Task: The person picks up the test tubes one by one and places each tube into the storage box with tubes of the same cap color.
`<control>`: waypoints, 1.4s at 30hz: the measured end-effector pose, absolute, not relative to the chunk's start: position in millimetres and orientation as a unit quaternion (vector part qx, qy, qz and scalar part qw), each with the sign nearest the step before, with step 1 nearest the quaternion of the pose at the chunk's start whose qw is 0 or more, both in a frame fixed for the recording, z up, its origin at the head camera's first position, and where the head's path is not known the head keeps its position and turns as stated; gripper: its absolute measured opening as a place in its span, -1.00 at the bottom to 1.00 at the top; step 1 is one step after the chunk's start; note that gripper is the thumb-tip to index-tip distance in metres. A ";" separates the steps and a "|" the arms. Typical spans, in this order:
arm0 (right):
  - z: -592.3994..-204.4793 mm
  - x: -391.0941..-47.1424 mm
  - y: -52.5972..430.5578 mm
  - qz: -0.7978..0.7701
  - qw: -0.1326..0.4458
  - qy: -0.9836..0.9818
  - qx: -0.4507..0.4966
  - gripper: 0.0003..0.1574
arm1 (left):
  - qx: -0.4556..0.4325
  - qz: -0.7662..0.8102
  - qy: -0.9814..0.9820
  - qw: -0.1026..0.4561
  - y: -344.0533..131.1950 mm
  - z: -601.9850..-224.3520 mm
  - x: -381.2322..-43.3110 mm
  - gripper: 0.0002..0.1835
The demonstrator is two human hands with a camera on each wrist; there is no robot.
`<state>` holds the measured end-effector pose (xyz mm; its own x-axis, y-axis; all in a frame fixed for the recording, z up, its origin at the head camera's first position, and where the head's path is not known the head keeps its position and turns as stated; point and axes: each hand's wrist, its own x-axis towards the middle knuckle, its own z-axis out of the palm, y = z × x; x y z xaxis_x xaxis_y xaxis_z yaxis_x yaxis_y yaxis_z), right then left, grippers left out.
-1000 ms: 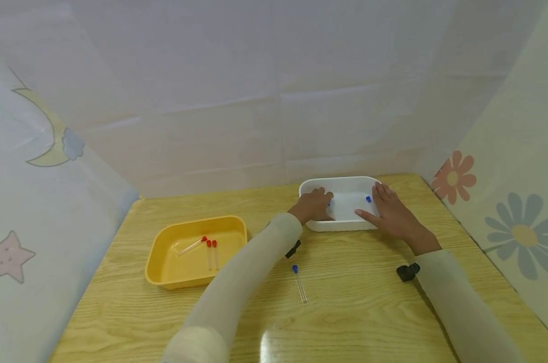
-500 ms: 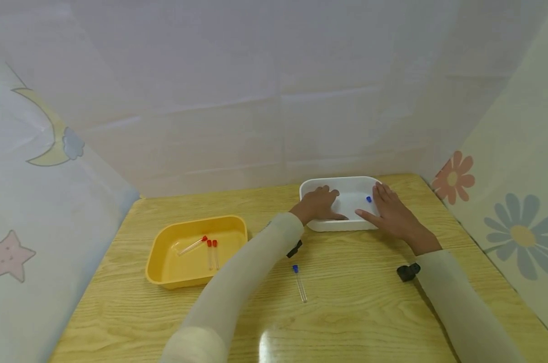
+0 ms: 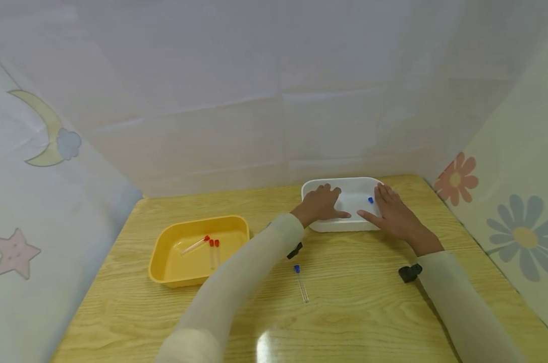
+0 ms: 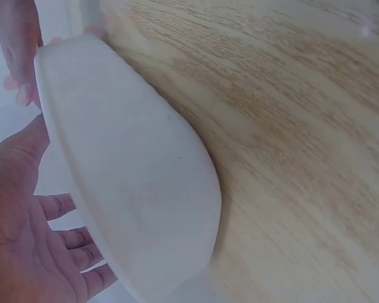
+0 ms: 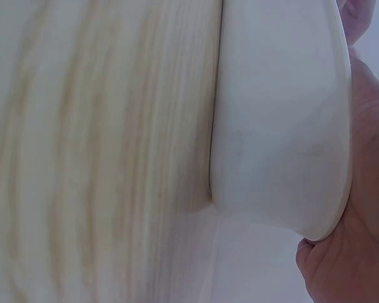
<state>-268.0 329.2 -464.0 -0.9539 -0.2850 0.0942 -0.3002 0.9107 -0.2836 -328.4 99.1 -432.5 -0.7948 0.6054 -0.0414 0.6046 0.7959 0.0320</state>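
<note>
In the head view, a white plastic tray (image 3: 348,227) stands at the back right of the table. My left hand (image 3: 319,204) reaches over its left end, fingers down inside and thumb stretched along the front side. The left wrist view shows this hand's fingers (image 4: 85,255) relaxed past the rim, with nothing visible in them. My right hand (image 3: 394,212) rests over the tray's right end, fingers straight and thumb pointing left. A blue cap (image 3: 371,200) shows inside the tray beside the right fingers; the left hand covers part of the tray's inside.
A yellow tray (image 3: 169,281) at the left holds clear tubes with red caps (image 3: 207,238). Between the trays and nearer me lies a clear tube with a blue cap (image 3: 302,287) on the wooden table (image 3: 346,312). Printed cloth walls enclose the back and sides.
My left hand has spread its fingers and moved its thumb right inside the white tray, and a blue cap seen beside it is now hidden. The right hand stays at the rim.
</note>
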 end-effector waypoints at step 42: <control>-464.7 -270.8 335.8 0.161 0.026 -0.974 0.157 0.21 | 0.346 0.082 0.935 0.001 74.5 -384.7 -292.6 -0.09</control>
<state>-270.8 335.8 -464.7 -0.9493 -0.2974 0.1013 -0.3142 0.8990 -0.3051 -292.6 74.5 -384.7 -0.7606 0.6469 0.0543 0.6464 0.7471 0.1550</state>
